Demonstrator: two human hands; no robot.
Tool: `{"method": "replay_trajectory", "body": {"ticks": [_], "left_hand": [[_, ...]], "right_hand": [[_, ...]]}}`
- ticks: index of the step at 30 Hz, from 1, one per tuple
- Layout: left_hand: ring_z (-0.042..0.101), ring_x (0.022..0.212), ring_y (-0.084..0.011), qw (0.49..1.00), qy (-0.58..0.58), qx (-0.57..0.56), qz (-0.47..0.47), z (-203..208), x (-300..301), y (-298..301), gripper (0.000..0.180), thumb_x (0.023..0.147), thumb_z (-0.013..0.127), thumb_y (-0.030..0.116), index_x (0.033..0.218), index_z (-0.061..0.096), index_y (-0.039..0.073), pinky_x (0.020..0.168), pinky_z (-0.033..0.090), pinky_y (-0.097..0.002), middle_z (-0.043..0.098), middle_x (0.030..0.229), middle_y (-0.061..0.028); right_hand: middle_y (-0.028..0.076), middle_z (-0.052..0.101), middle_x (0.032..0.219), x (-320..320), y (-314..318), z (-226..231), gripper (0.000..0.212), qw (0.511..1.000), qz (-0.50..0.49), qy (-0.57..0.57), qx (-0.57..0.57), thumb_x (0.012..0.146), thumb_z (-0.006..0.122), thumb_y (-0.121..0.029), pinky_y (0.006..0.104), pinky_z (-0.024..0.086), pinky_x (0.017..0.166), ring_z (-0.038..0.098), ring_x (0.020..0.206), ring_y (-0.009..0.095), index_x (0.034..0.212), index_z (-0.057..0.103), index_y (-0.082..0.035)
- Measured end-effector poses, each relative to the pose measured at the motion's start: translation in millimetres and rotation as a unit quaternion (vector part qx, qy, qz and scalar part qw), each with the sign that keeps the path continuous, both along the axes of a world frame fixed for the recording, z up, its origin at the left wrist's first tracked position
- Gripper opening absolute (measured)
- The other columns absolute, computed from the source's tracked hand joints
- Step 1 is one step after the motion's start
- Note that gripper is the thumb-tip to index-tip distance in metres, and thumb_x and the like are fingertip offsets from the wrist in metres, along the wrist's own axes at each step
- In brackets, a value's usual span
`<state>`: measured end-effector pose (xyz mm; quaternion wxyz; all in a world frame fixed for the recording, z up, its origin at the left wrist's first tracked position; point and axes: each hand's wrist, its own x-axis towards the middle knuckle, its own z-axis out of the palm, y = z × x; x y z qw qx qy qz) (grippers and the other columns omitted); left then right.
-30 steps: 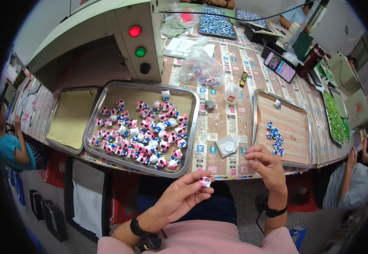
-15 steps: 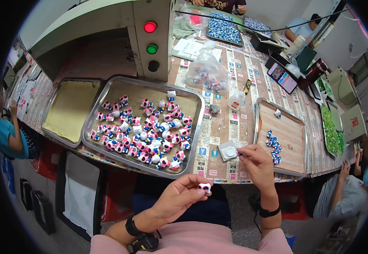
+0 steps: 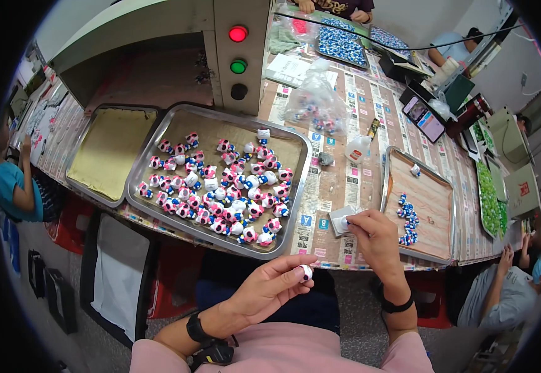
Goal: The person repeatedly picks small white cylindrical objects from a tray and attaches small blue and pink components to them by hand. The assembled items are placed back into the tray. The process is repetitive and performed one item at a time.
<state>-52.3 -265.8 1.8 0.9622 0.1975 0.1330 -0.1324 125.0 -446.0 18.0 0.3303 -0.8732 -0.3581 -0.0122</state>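
Observation:
My left hand [image 3: 263, 287] is closed on a small white figurine head [image 3: 306, 272] with dark and pink markings, held between thumb and fingers in front of the table edge. Over a small white dish [image 3: 339, 222] on a square base, my right hand [image 3: 375, 235] has its thumb and forefinger pinched together at the dish's rim. What the pinch holds is hidden by the fingers. To the right, a metal tray [image 3: 425, 247] carries small blue figurine bodies [image 3: 408, 217] and one white piece [image 3: 415, 170]. The large tray [image 3: 305, 163] at left holds many pink, white and blue figurines [image 3: 227, 196].
A white bottle [image 3: 357, 148] and a plastic bag of figurines [image 3: 318, 110] stand farther back. A propped phone [image 3: 423, 119] is at the right. Behind the large tray rises a machine [image 3: 240, 93] with red and green lights; a yellow-lined tray [image 3: 106, 155] lies left. Other people sit around.
My right fingertips have moved from beside the dish onto it; a blue bit seen between them is now hidden. The head in my left hand has turned. The whole view has shifted slightly.

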Motion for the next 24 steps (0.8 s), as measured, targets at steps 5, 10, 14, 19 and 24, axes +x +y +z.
{"method": "replay_trajectory", "body": {"ticks": [5, 10, 14, 19, 24], "left_hand": [[0.06, 0.1, -0.0147, 1.0, 0.002, 0.03, 0.0, 0, 4, -4, 0.033, 0.096, 0.055, 0.008, 0.128, 0.051, 0.002, 0.087, 0.052, -0.0266, 0.059, 0.11, -0.0072], [0.059, 0.101, -0.0117, 0.999, 0.007, 0.047, 0.011, -1, 9, -10, 0.032, 0.095, 0.057, 0.005, 0.126, 0.052, 0.002, 0.09, 0.05, -0.0249, 0.059, 0.11, -0.0043], [0.059, 0.102, -0.0119, 0.998, 0.023, 0.062, 0.02, 1, 13, -14, 0.034, 0.093, 0.058, 0.003, 0.126, 0.052, 0.002, 0.093, 0.049, -0.0258, 0.059, 0.11, -0.0049], [0.06, 0.104, -0.0149, 0.997, 0.017, 0.075, 0.017, -3, 17, -19, 0.032, 0.092, 0.059, 0.001, 0.123, 0.054, 0.003, 0.093, 0.05, -0.0286, 0.06, 0.114, -0.0066], [0.061, 0.103, -0.0158, 0.997, 0.02, 0.08, 0.012, -4, 18, -21, 0.03, 0.09, 0.061, -0.001, 0.119, 0.056, 0.004, 0.093, 0.051, -0.0301, 0.06, 0.114, -0.0078]], "right_hand": [[0.012, 0.065, 0.082, 0, 0, -3, 0.012, 1.0, -0.008, -0.022, 0.016, 0.078, 0.069, -0.001, 0.0345, 0.049, 0.067, 0.063, 0.075, 0.028, 0.09, 0.07, -0.002], [0.011, 0.067, 0.086, -17, -3, 9, 0.014, 0.996, -0.035, 0.042, 0.072, 0.078, 0.069, 0.0, 0.0316, 0.051, 0.065, 0.065, 0.075, 0.023, 0.092, 0.071, -0.002], [0.009, 0.068, 0.088, -41, -8, 25, 0.016, 0.982, 0.004, 0.148, 0.121, 0.08, 0.072, -0.002, 0.0257, 0.051, 0.063, 0.064, 0.076, 0.016, 0.096, 0.072, -0.003], [0.01, 0.068, 0.089, -63, -13, 31, 0.019, 0.964, 0.041, 0.21, 0.158, 0.078, 0.074, -0.002, 0.0244, 0.05, 0.065, 0.065, 0.076, 0.015, 0.097, 0.073, -0.003], [0.01, 0.069, 0.089, -69, -12, 25, 0.019, 0.954, 0.032, 0.243, 0.173, 0.076, 0.076, -0.002, 0.0252, 0.05, 0.068, 0.065, 0.08, 0.016, 0.095, 0.073, -0.002]]}}
